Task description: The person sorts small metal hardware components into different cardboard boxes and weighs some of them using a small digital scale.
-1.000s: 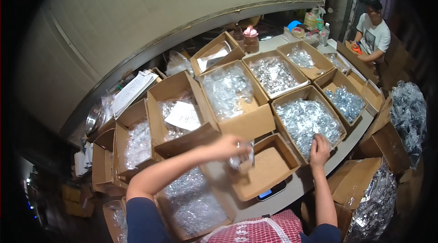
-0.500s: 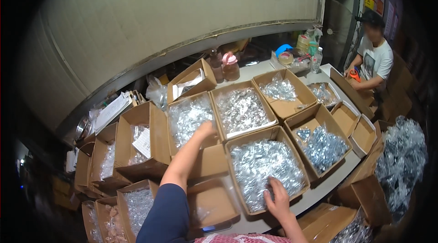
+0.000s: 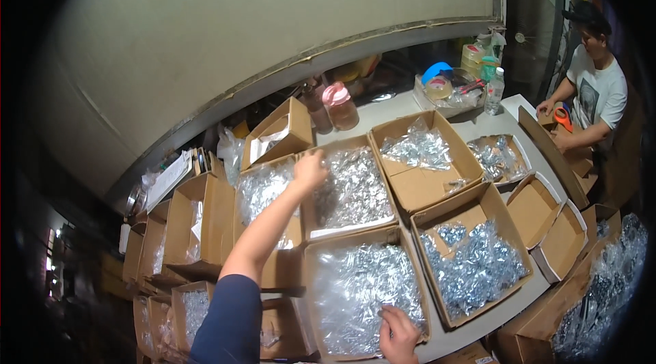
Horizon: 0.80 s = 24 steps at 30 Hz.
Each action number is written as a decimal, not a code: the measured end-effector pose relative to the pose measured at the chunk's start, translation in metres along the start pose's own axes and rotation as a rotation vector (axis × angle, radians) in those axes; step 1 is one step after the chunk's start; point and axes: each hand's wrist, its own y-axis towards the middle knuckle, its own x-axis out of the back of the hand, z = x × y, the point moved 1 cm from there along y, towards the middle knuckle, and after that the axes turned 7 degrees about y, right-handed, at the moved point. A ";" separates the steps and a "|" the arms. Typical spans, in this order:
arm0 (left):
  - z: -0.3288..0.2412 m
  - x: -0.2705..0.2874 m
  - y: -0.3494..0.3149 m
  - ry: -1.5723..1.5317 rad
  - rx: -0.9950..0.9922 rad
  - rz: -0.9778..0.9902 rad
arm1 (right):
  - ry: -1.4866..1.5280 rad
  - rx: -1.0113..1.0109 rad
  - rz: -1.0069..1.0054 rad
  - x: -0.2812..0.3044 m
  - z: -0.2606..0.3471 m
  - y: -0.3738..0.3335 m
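Note:
My left hand point(image 3: 311, 169) is above the wall between a box of small clear bags point(image 3: 263, 190) and a box of loose shiny metal pieces point(image 3: 354, 190). Its fingers point down and away and are partly hidden, so what they hold does not show. Close to me, my right hand point(image 3: 398, 334) rests at the front right of a full box of small clear packets with silvery parts point(image 3: 362, 289). The fingers of that hand are loosely bent, with the thumb apart and nothing visible between them. It touches or hovers just over the packets.
More cardboard boxes of packets stand right point(image 3: 475, 265) and behind point(image 3: 417, 145). Narrow boxes point(image 3: 188, 224) line the left. A pink-lidded jug point(image 3: 340, 108) and a clear bottle point(image 3: 494, 93) stand at the back. At far right a person point(image 3: 594, 84) handles cardboard beside an orange tape dispenser point(image 3: 562, 117).
My left hand has moved from over the bag box up and right to the wall beside the metal pieces. My right hand's fingers have curled more. The view has shifted.

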 end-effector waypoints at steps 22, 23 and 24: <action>-0.192 -0.043 0.105 -0.379 -0.140 0.241 | 0.430 -0.387 -0.007 -0.016 -0.028 -0.021; -0.205 -0.052 0.109 -0.216 -0.259 0.234 | 0.444 -0.380 0.016 -0.017 -0.030 -0.024; -0.223 -0.062 0.112 -0.131 -0.260 0.319 | 0.382 -0.336 0.060 -0.028 -0.042 -0.039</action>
